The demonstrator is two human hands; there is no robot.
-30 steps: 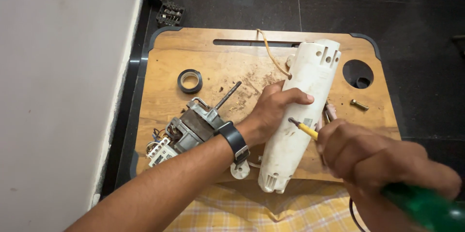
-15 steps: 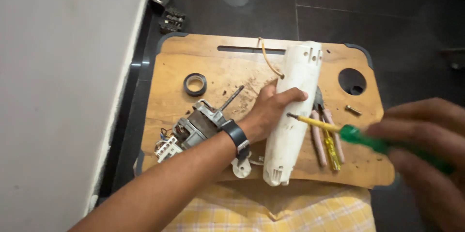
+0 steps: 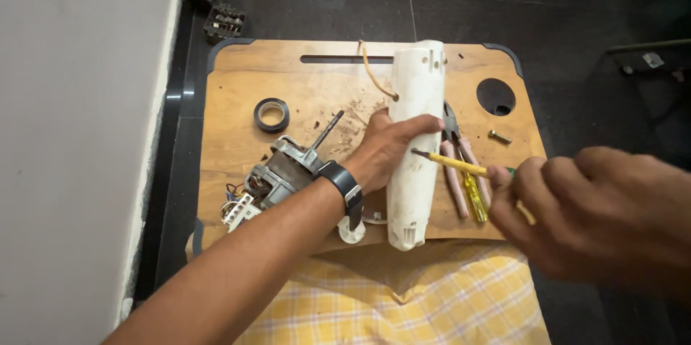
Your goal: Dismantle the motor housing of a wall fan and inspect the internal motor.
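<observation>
Nearest the camera lies a yellow checked cloth (image 3: 403, 294), its far edge tucked under the wooden desk (image 3: 237, 114). The right hand (image 3: 597, 212), large and blurred, has its grip closed around a yellow-shafted screwdriver (image 3: 450, 162) whose tip touches the side of the long white plastic housing (image 3: 415, 143). The left hand (image 3: 385, 147) (a dark watch on its wrist) presses on that housing, thumb and fingers wrapped over it, holding it flat on the desk. Just right of the housing lie pink-handled pliers (image 3: 455, 165) and a second yellow screwdriver (image 3: 475, 197). Left of the wrist sits an electric motor (image 3: 277, 176) with its shaft pointing away. Farther off lie a roll of black tape (image 3: 271, 114) and a small bolt (image 3: 500, 136).
</observation>
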